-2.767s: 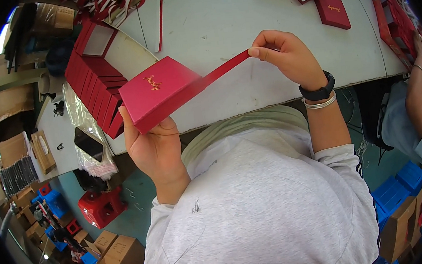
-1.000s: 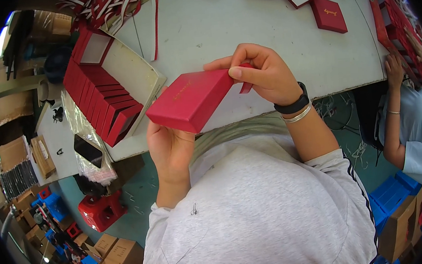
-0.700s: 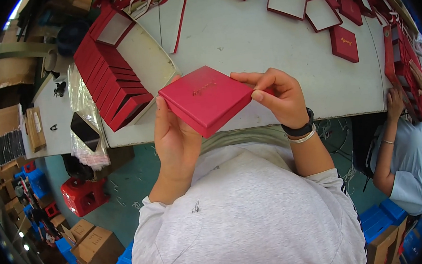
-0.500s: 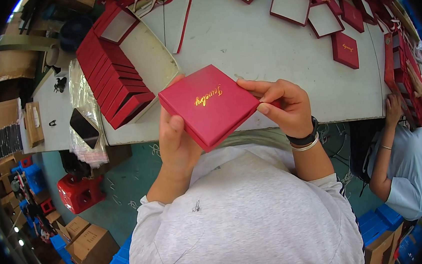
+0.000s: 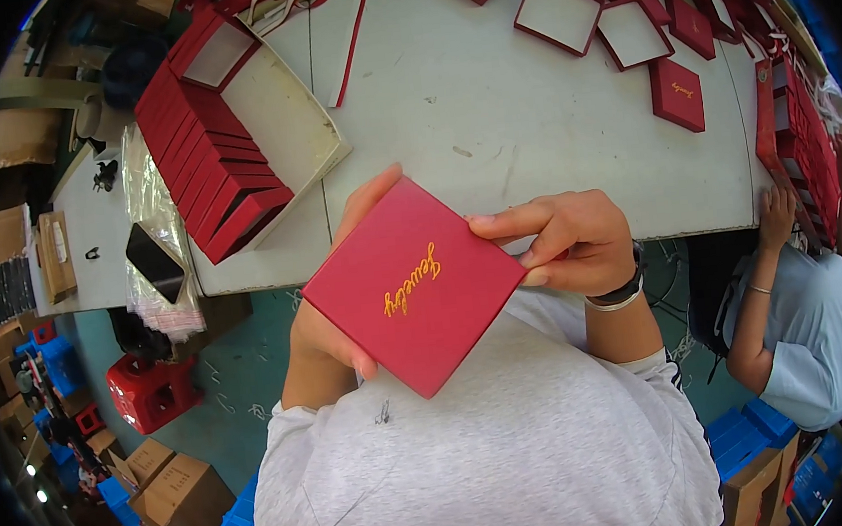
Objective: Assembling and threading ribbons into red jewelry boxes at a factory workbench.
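1. Red plastic stool [image 5: 155, 391]: far left of the square red cardboard box with gold script [image 5: 415, 286], my reference ("the box" below).
2. Flat black phone [image 5: 156, 263]: on a clear plastic bag [image 5: 146, 187], well left of the box.
3. Slim red cardboard boxes [image 5: 217, 161]: packed in a row in an open white carton [image 5: 294, 124], left of and beyond the box.
4. Bare left hand [image 5: 330, 333]: gripping the box at its left. Thumb on the near-left edge, fingertips at the far-left edge; rest hidden under it.
5. Red-and-white ribbon strip [image 5: 352, 44]: flat on the grey-white table [image 5: 408, 114], well beyond the box.
6. The box: held in both hands before the chest, script up, one corner toward the person.
7. Bare right hand [image 5: 579, 241]: index and thumb closed on the box near its right corner, other fingers curled. Can't tell if anything else is pinched there.
8. Open red trays with white insides [image 5: 559, 12]: beyond and right of the box.
9. Co-worker's hand [image 5: 778, 217]: far right of the box.
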Motion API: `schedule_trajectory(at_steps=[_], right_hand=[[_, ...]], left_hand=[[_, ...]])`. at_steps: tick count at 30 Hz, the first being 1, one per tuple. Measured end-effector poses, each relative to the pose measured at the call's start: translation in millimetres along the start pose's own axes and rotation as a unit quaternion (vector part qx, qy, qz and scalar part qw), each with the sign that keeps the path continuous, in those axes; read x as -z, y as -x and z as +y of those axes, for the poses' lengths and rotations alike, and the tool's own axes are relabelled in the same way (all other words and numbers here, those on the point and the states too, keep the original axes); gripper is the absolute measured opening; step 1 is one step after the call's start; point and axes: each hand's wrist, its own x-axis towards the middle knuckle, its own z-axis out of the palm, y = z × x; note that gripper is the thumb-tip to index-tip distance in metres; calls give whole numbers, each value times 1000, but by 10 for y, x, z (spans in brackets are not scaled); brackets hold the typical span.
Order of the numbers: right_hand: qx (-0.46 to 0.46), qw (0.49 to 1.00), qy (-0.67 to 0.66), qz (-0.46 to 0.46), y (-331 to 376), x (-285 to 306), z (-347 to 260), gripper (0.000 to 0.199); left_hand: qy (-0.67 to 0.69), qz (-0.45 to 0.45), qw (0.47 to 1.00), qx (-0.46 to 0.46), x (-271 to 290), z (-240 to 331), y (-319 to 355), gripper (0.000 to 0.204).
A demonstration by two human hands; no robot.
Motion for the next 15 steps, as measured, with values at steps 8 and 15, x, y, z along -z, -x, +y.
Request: schedule_trajectory(at_steps=[8, 15], right_hand=[[-146, 981, 91, 95, -93, -194, -123, 7], [-152, 948, 261, 98, -180, -202, -640, 10]], left_hand=[[17, 57, 986, -156, 128, -241, -45, 120], [-147, 158, 931, -295, 434, -27, -79, 102]])
